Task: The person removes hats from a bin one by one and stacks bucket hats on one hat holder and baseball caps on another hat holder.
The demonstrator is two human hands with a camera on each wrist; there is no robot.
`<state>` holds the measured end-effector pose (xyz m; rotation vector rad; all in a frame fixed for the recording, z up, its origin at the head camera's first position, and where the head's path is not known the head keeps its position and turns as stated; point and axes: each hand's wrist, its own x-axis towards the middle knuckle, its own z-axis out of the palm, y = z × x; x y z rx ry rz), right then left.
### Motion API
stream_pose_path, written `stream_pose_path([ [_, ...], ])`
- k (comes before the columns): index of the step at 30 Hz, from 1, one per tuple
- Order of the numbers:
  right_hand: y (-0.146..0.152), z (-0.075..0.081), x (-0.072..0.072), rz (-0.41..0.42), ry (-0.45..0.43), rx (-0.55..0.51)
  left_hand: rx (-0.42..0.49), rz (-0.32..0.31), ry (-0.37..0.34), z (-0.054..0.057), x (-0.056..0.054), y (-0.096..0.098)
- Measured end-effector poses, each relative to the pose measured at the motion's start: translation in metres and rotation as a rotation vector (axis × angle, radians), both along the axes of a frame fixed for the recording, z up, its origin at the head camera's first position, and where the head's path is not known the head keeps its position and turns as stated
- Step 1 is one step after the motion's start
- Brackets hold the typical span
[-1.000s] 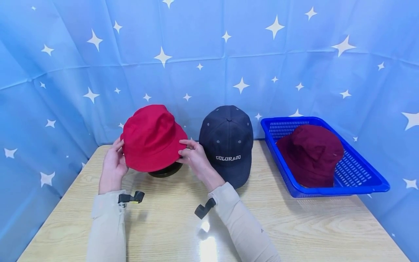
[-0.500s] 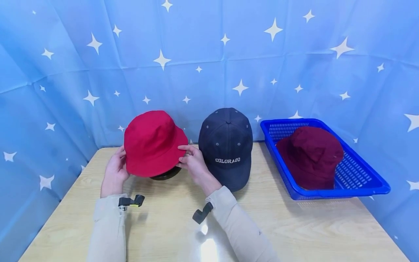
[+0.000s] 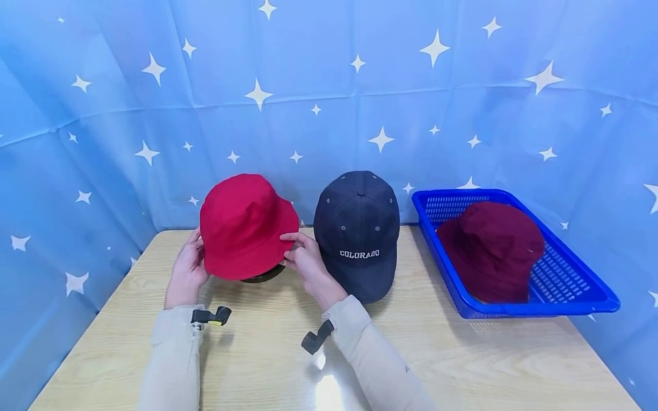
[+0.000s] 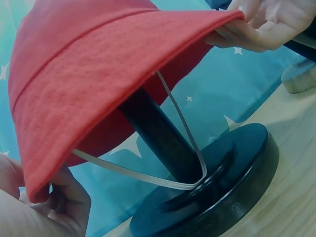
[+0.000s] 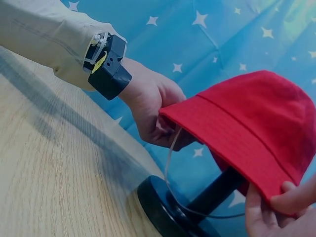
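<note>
A red bucket hat (image 3: 244, 222) sits over a black stand, whose round base (image 4: 247, 173) and post show beneath the brim in both wrist views. My left hand (image 3: 189, 265) grips the brim at its left side. On the right side my right hand (image 3: 311, 262) pinches the brim between thumb and fingers, as the right wrist view shows at close range. A thin pale cord (image 4: 133, 173) loops down from inside the hat to the stand's base. The top of the stand is hidden inside the hat.
Right of the red hat stands a navy cap (image 3: 357, 228) lettered COLORADO, close to my right hand. A blue plastic basket (image 3: 565, 311) at the far right holds a maroon bucket hat (image 3: 496, 245). Behind the wooden table (image 3: 257, 354) hangs a blue curtain with white stars.
The red hat's crown has gone from creased to smoother and rounder, and the hat has turned slightly. Both hands keep hold of the brim and sit slightly lower in view.
</note>
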<state>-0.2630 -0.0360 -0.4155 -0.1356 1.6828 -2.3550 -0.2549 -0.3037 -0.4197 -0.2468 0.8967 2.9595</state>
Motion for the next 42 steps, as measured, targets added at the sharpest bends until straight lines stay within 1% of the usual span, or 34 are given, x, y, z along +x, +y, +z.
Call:
stream_pose_path([
  [2, 0.001, -0.001, 0.000, 0.004, 0.000, -0.002, -0.013, 0.004, -0.005, -0.001, -0.001, 0.001],
  [5, 0.001, -0.003, -0.001, 0.017, 0.008, -0.006, 0.002, 0.026, -0.019, -0.001, 0.000, 0.002],
  [8, 0.001, -0.004, -0.002, 0.027, 0.011, -0.013, 0.012, 0.038, -0.019, -0.003, 0.000, 0.001],
  [12, 0.002, -0.005, -0.003, 0.023, 0.001, -0.019, -0.019, 0.016, 0.013, -0.006, -0.002, 0.002],
  [14, 0.003, -0.004, -0.003, 0.019, -0.015, -0.015, -0.037, 0.019, 0.002, -0.006, -0.003, 0.003],
  [17, 0.006, 0.001, -0.002, 0.011, -0.044, -0.009, -0.105, 0.050, -0.062, -0.001, -0.004, 0.005],
  [19, 0.007, 0.004, 0.000, 0.008, -0.057, 0.003, -0.181, 0.079, -0.116, 0.004, -0.004, 0.007],
  [22, 0.008, 0.009, 0.002, 0.017, -0.060, 0.039, -0.327, 0.126, -0.194, 0.013, -0.003, 0.009],
  [24, 0.008, 0.013, 0.004, 0.033, -0.053, 0.082, -0.431, 0.172, -0.241, 0.017, -0.003, 0.011],
  [26, 0.008, 0.017, 0.006, 0.048, -0.044, 0.125, -0.533, 0.244, -0.263, 0.021, -0.002, 0.013],
  [28, 0.008, 0.024, 0.010, 0.049, -0.041, 0.146, -0.633, 0.339, -0.257, 0.024, -0.001, 0.016],
  [29, 0.009, 0.028, 0.012, 0.050, -0.039, 0.149, -0.684, 0.397, -0.246, 0.026, -0.001, 0.018],
  [32, 0.013, 0.043, 0.019, 0.047, -0.044, 0.135, -0.776, 0.551, -0.195, 0.035, 0.002, 0.022],
  [34, 0.018, 0.054, 0.024, 0.054, -0.021, 0.146, -0.818, 0.628, -0.149, 0.043, 0.006, 0.026],
  [38, 0.030, 0.074, 0.031, 0.073, 0.090, 0.192, -0.883, 0.726, -0.029, 0.065, 0.018, 0.040],
  [42, 0.049, 0.089, 0.037, 0.086, 0.226, 0.177, -0.980, 0.812, 0.105, 0.086, 0.032, 0.067],
])
